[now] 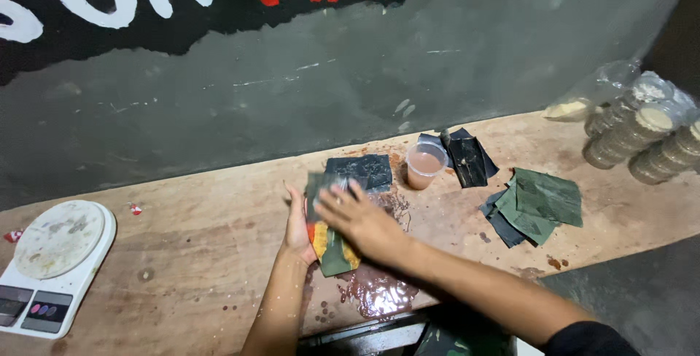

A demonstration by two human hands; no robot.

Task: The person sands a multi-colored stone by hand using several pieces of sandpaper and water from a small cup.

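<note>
Setting: worn wooden tabletop (219, 254) against a dark grey painted wall w/ red and white lettering along the top. Left hand (297, 225) stands on edge at the left side of a green leaf parcel (332, 243), palm against it, fingers together. Right hand (361, 221) lies flat on top of the parcel, fingers spread and pressing down; neither hand is clamped around it. Parcel sits near the tabletop's front edge, centre of view, w/ orange-red filling visible at its lower end, so the wrap is judged only partly closed. Wet reddish smear (375, 290) spreads on the wood just below and right of the parcel. Behind it: one dark leaf square (364, 170) laid flat, approx. touching the parcel's far end. Small plastic cup (425, 165) w/ pinkish liquid stands just right of that square. More dark leaf pieces (467, 158) lie behind the cup; a stack of cut green leaf sheets (539, 203) waits further right, unused. Far right: rolls of stacked round containers (642, 137) in clear wrap. Far left: white kitchen scale (55, 265), platform bare of load. Progress est.: one parcel in hand, several sheets left.
</note>
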